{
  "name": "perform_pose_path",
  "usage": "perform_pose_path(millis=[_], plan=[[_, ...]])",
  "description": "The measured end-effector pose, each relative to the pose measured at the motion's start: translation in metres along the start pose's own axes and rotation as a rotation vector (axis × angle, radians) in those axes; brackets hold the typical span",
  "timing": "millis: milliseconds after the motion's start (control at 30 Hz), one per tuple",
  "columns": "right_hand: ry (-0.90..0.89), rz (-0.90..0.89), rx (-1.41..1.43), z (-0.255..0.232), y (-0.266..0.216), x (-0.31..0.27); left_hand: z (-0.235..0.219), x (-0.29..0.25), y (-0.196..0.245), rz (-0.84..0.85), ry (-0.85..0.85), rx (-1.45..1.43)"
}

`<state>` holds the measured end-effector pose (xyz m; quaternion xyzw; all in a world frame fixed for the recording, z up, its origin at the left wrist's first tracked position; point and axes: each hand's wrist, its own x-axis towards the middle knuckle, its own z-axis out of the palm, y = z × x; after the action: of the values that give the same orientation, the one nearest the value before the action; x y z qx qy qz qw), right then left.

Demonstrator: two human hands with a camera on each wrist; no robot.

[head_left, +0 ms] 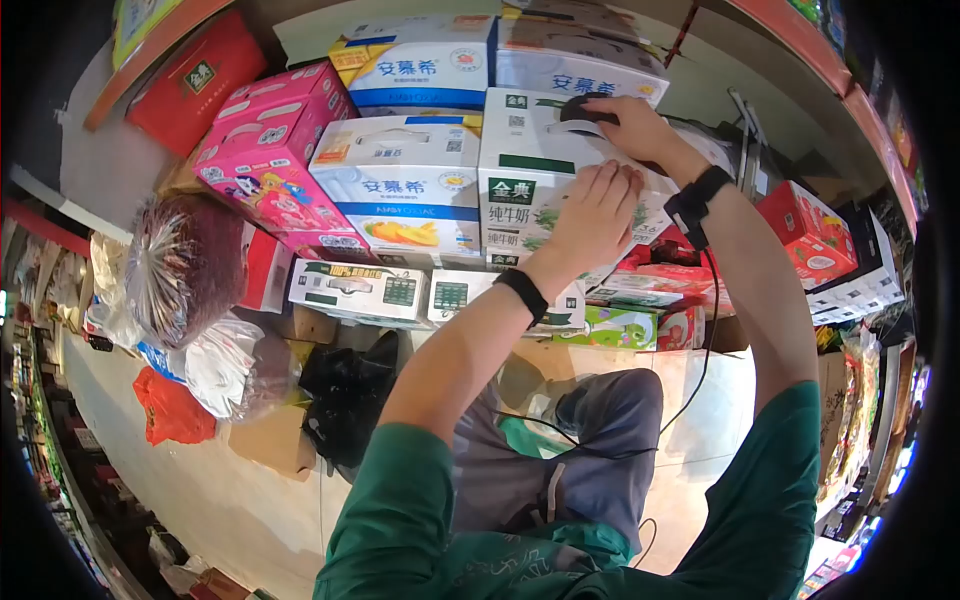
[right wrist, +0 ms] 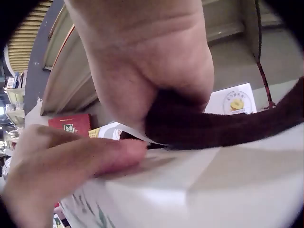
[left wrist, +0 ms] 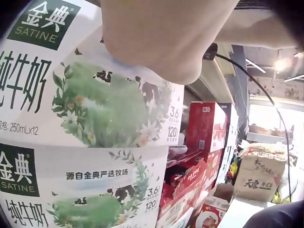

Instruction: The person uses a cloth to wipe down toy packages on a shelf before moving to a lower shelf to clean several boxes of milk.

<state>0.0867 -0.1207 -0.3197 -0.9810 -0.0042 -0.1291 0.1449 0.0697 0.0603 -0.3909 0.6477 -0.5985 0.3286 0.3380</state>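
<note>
A white milk carton (head_left: 530, 130) with green labels stands on top of a stack of similar ones, its front filling much of the left wrist view. My left hand (head_left: 597, 212) rests with its fingers extended on this carton's upper front edge. Further back, my right hand (head_left: 640, 132) holds a dark brown cloth (head_left: 588, 108) against the carton's top. In the right wrist view the cloth (right wrist: 213, 128) trails out from under the right hand (right wrist: 156, 71), with the left hand's fingers (right wrist: 114, 154) close beside it.
White-and-blue yogurt cartons (head_left: 395, 185) and a pink carton (head_left: 270, 160) stand to the left. Red boxes (head_left: 808, 235) sit at the right. Shelf edges (head_left: 800, 45) frame the top. A bagged dark bundle (head_left: 185, 270) and a black bag (head_left: 350, 395) lie at lower left. A cable (head_left: 712, 330) hangs from the right wrist.
</note>
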Motion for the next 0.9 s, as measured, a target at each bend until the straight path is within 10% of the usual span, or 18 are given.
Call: perform_pose_path(millis=[400,900], plan=[[-0.184,-0.151,0.029,0.032,-0.066,0.076,0.019,-0.014,-0.012,0.025,0.069,0.012],[-0.316,-0.313,0.139,0.016,-0.118,0.021,0.037,-0.028,-0.013,0.009,-0.07,0.062]])
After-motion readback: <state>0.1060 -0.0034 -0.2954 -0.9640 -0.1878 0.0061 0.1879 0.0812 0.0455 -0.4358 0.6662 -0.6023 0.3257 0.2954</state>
